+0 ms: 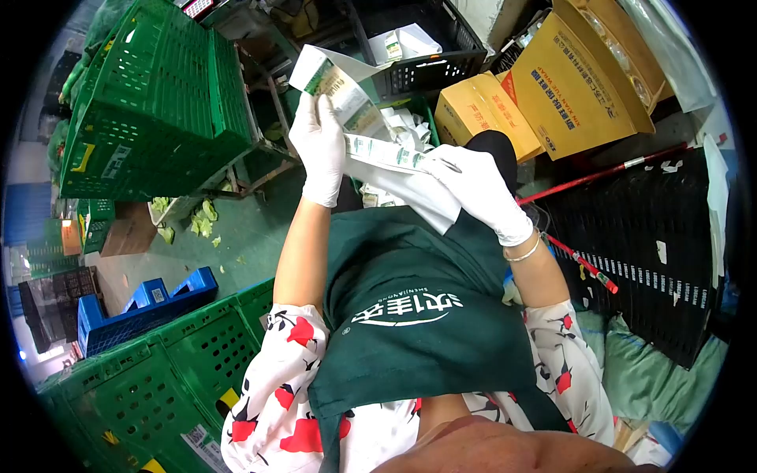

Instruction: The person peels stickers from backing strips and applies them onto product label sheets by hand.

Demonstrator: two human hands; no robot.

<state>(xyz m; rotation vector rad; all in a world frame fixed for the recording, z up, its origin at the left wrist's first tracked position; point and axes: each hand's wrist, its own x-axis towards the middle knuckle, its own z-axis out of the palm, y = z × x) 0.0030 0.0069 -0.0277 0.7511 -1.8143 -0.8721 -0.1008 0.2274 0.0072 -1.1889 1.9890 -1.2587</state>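
White gloves cover both hands. My left hand (319, 146) pinches a wide strip of printed labels (341, 88) between thumb and fingers, and the strip's upper end sticks up beyond the fingertips. At the right, my right hand (479, 187) grips a narrower strip of small green-and-white labels (382, 151) by its end. That strip stretches between the two hands, with white backing paper (414, 191) hanging below it over the dark green apron. Behind the strips, a green crate (432, 126) holds many crumpled small labels.
Green crates (150, 102) are stacked at the upper left, more (197, 347) at the lower left. A black crate (426, 76) with papers stands ahead. Cardboard boxes (485, 114), a red pole (595, 175) and black crates (631, 244) are on the right. Leaves litter the floor.
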